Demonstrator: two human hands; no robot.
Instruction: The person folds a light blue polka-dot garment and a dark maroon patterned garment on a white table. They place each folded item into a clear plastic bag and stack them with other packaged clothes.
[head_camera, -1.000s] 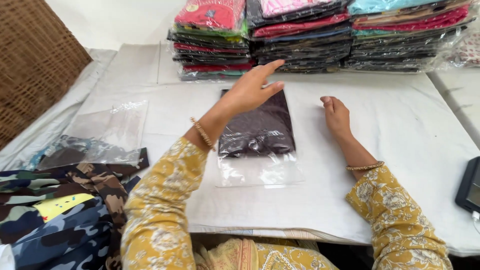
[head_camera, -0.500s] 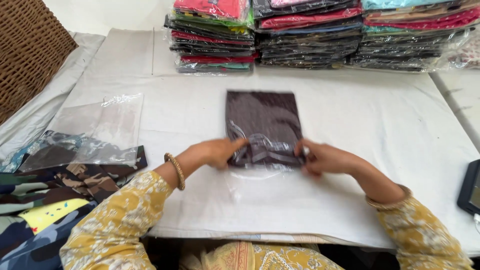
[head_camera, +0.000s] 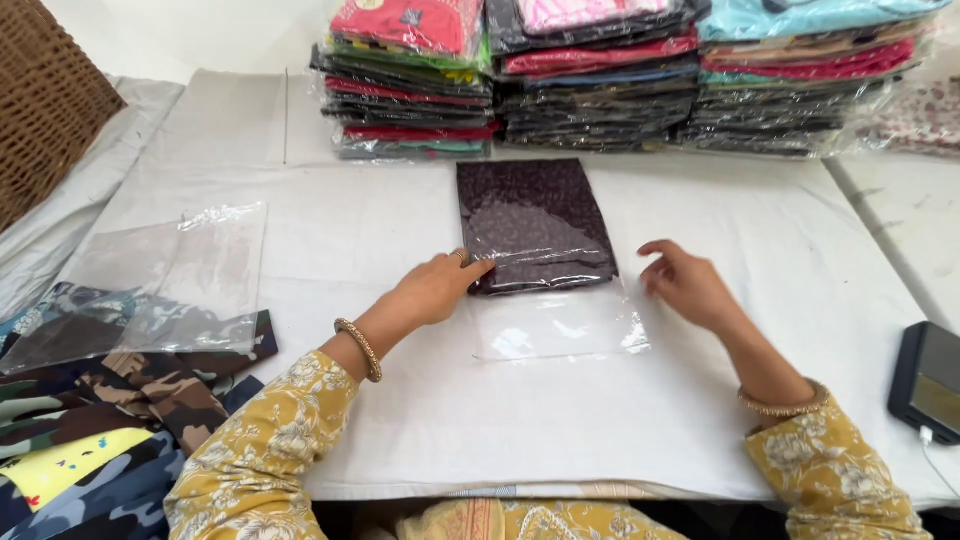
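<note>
folded dark maroon printed garment (head_camera: 533, 222) in a clear plastic bag (head_camera: 556, 320) lies flat at frame centre on the white table cover (head_camera: 380, 240). left hand (head_camera: 432, 288) rests loose, fingertips touching the garment's lower left corner, gripping nothing. right hand (head_camera: 688, 284) open, just beside the bag's right edge, holding nothing. stacks of bagged clothes (head_camera: 600, 75) along top; empty plastic bags (head_camera: 165, 275) left; camouflage fabric (head_camera: 110, 400) lower left.

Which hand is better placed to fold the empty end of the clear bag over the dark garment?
Probably the right hand: it hovers free beside the clear bag, while the left hand presses the dark garment.
</note>
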